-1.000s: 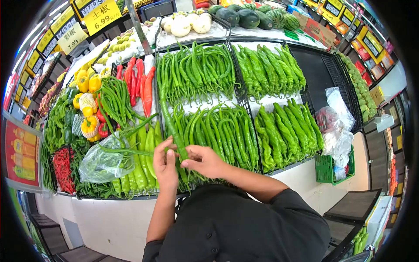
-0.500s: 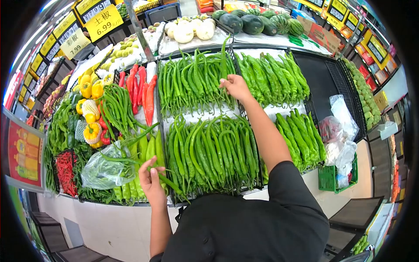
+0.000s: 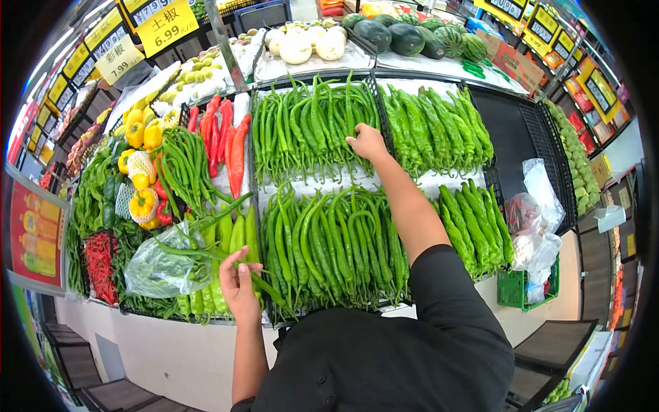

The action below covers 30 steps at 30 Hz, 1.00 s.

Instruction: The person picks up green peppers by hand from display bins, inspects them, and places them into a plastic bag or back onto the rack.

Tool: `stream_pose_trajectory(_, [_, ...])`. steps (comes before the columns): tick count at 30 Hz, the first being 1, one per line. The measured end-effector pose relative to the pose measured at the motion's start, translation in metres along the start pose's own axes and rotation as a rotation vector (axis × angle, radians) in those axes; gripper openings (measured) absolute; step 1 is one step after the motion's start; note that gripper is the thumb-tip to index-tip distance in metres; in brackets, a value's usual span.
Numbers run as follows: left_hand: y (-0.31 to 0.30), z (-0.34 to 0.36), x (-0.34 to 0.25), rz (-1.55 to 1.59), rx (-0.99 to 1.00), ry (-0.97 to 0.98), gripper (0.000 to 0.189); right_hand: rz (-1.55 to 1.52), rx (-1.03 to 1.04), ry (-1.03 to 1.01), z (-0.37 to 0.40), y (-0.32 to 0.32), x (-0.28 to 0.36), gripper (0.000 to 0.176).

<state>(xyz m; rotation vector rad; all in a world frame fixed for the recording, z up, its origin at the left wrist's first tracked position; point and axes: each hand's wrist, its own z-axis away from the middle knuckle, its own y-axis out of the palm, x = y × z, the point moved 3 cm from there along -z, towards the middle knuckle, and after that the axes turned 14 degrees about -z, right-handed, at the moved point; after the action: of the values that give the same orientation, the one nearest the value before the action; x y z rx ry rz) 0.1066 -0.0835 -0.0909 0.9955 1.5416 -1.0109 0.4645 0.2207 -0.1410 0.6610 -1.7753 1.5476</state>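
Observation:
My left hand [image 3: 238, 283] is closed around several long green peppers [image 3: 268, 289], which stick out on both sides of it, over the near edge of the display. Partly under their far ends is a clear plastic bag [image 3: 170, 264]. My right hand [image 3: 368, 143] reaches to the upper row of long green peppers [image 3: 302, 123], its fingers pinched on the lower part of one pepper [image 3: 351, 103] near the row's right end. Below it lies a second row of long green peppers [image 3: 336, 240], side by side.
Lighter, wrinkled green peppers [image 3: 432, 123] fill the crate to the right. Red peppers [image 3: 235, 154], yellow bell peppers [image 3: 143, 204] and small red chillies [image 3: 103, 271] are at left. White melons [image 3: 295, 48] and watermelons [image 3: 405, 39] sit behind. A green basket [image 3: 511, 292] stands at right.
The pepper in my right hand has come down from a raised position onto the upper row, and the hand has lowered slightly. My left hand has barely moved.

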Motion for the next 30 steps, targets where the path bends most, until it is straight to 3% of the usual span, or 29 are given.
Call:
stream_pose_trajectory(13, [-0.007,-0.005,-0.008,0.023,0.009,0.014,0.024,-0.033,-0.061,0.009,0.027,-0.014,0.010,0.043])
stream_pose_trajectory(18, [-0.015,-0.009,-0.017,-0.007,0.011,0.054,0.025,-0.269,-0.097,-0.213,0.070,-0.036,0.052,0.041])
stream_pose_trajectory(21, [-0.014,-0.012,-0.023,0.015,0.044,0.093,0.026,-0.476,0.056,-0.307,0.129,-0.038,0.096,0.039])
stream_pose_trajectory(27, [-0.004,-0.020,-0.039,0.298,0.028,0.078,0.029,-0.523,0.613,-0.427,0.257,0.008,0.141,0.038])
stream_pose_trajectory(30, [-0.004,-0.024,-0.049,0.362,-0.026,0.085,0.028,-0.640,0.786,-0.272,0.302,0.034,0.143,0.037])
